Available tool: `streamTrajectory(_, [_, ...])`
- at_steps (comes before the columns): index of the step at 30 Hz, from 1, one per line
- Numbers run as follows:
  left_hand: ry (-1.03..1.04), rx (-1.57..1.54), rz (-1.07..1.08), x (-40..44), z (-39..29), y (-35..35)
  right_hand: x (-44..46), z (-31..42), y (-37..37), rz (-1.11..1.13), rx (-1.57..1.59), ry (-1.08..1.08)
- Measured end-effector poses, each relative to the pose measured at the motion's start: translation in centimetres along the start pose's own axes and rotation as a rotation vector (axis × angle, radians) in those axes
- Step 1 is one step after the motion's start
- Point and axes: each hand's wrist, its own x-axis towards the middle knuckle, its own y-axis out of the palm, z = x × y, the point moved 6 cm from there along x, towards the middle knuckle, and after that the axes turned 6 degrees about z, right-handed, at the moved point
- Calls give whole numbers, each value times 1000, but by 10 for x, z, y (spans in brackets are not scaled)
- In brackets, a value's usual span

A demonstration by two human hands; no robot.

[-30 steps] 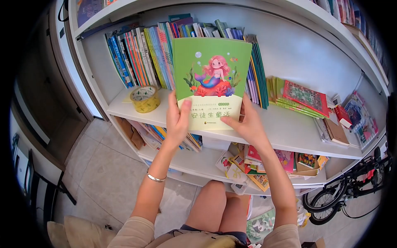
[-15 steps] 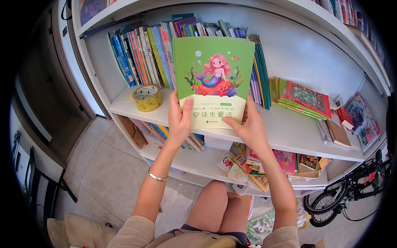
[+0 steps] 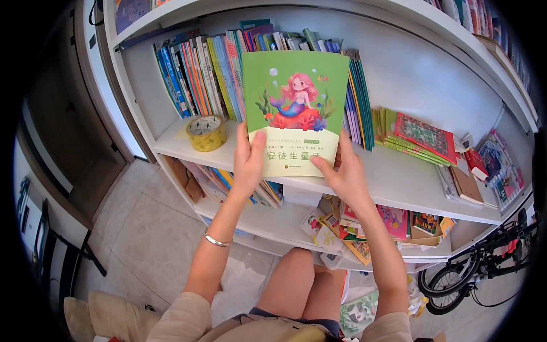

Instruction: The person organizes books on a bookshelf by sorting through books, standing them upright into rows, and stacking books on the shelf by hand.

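A green and cream picture-story book (image 3: 296,114) with a mermaid on its cover is held up in front of the shelf, cover towards me. My left hand (image 3: 249,162) grips its lower left edge, thumb on the front. On the lower right edge, my right hand (image 3: 346,171) clasps it the same way, its thumb over the printed title. The fingers behind the book are partly hidden. Behind it stands a row of upright books (image 3: 199,74), partly covered by it. To the left, a roll of yellow tape (image 3: 206,134) lies on the shelf board.
On the right of the white shelf (image 3: 399,176) lie a stack of green and red books (image 3: 419,137) and a brown notebook (image 3: 467,185). Piled books (image 3: 393,222) fill part of the lower shelf. A bicycle (image 3: 456,279) stands at the right; a panda-covered book (image 3: 360,313) lies on the floor.
The book and both hands stay almost in place. The book's left edge looks slightly narrower now, and the view has shifted a little.
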Motion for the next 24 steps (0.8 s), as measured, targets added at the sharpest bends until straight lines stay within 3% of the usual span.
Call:
streamTrajectory(2, [-204,-237,-58,-10,-5,2,2,4,-1,-3,122,-33])
streamTrajectory(6, [-456,-557,-155,-49,-24,27,-1,21,-27,-2,242,142])
streamTrajectory(8, [-690,-634,23,-75,-39,45,-2,27,-48,81,258,298])
streamTrajectory(13, [-938,-766,463,-113,-45,90,-9,-13,-95,346,75,552])
streamTrajectory(15, [-857,-718,459,-113,-36,102,-14,-24,-100,434,-96,581])
streamTrajectory(18, [-832,-669,481,-113,-28,112,-10,-20,-107,391,-346,426])
streamTrajectory(21, [-809,-658,463,-111,-24,115,1,10,-103,340,-861,156])
streamTrajectory(24, [-799,-641,461,-110,-17,116,23,16,-93,214,-908,174])
